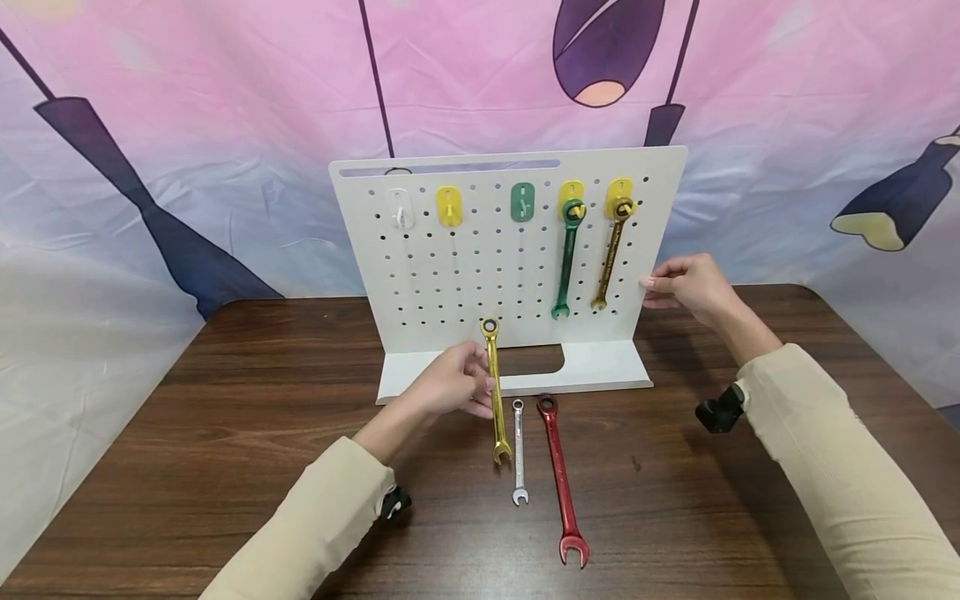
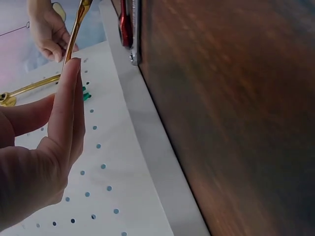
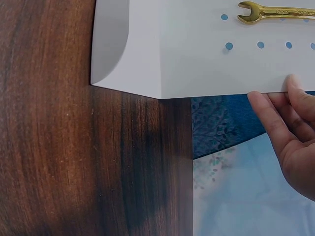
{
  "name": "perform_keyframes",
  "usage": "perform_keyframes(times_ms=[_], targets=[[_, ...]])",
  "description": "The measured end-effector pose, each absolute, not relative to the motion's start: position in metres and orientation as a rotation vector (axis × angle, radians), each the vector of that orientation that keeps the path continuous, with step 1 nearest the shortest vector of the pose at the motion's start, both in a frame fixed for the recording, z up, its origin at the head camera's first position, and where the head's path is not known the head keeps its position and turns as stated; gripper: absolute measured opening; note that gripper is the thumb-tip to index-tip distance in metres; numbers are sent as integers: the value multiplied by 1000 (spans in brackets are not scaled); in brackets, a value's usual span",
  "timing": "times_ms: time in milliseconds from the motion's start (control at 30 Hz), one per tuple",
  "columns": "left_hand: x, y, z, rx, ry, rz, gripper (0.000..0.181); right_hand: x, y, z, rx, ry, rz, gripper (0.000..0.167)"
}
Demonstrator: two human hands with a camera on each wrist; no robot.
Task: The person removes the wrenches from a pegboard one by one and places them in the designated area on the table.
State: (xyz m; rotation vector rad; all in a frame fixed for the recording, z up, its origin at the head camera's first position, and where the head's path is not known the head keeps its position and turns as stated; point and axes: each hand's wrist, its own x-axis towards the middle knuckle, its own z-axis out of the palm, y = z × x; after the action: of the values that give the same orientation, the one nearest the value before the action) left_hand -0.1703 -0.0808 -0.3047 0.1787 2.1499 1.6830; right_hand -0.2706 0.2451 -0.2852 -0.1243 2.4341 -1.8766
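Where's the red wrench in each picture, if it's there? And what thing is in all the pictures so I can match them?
Head: the red wrench is on the table, low and just right of the middle, beside the silver wrench.
Left wrist: at the top edge, left of the middle, partly cut off.
Right wrist: not in it.
Shared landmark: the white board with round holes, which shows in all three.

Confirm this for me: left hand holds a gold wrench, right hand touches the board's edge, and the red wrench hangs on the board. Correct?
Not quite: the red wrench isn't hanging; it lies on the table, as the head view shows. The left hand does hold a gold wrench, and the right hand touches the board's edge.
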Motion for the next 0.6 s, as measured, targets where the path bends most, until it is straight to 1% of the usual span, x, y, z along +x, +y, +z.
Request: perform_keyframes(times_ms=[367, 600], targets=[[-166, -93, -314, 127, 2131, 1640, 10, -271, 245, -286, -121, 2462, -1849, 15], [-162, -100, -319, 173, 2109, 1573, 6, -271, 245, -286, -122, 2467, -1842, 17]])
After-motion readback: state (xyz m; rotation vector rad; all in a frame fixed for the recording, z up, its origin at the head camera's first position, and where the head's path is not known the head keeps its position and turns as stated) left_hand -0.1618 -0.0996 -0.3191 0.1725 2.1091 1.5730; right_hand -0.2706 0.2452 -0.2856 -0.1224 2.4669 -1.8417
